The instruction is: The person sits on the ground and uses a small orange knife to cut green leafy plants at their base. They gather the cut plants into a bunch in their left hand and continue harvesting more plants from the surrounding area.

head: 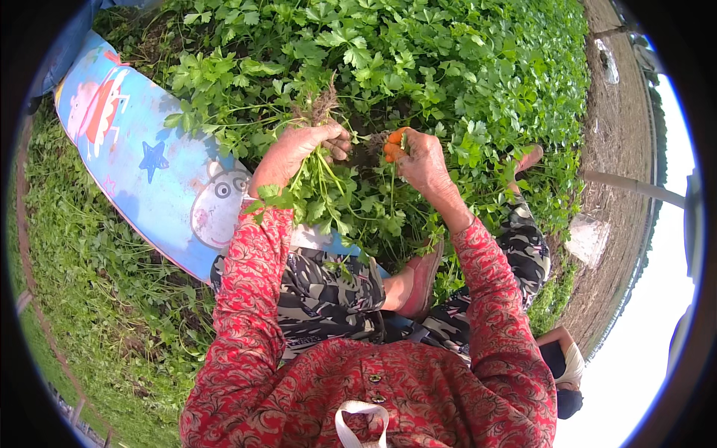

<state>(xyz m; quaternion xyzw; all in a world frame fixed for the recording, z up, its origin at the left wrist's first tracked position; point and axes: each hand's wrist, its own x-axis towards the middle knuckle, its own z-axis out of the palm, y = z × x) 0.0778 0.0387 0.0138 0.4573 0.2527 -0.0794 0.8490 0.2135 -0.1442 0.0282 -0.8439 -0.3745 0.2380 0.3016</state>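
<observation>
My left hand (313, 140) is closed around a bunch of celery-like plants (322, 187). Their tangled, soil-covered roots (324, 103) stick up above the fist, and the leafy tops hang down over my knee. Just to its right, my right hand (423, 159) wears orange finger covers (395, 144) on some fingertips. It pinches a smaller plant of the same kind, whose dirty roots (376, 141) point towards my left hand. Part of that plant is hidden by the fingers. Dense green plants (414, 61) grow in the soil directly beyond both hands.
A blue cartoon-printed board or mat (151, 185) lies at the left, reaching my leg. My red shoe (423, 280) rests among the plants. On the bare field at the right are plastic sheets (588, 239). Another person (566, 358) is at the lower right, and blue clothing (67, 53) shows upper left.
</observation>
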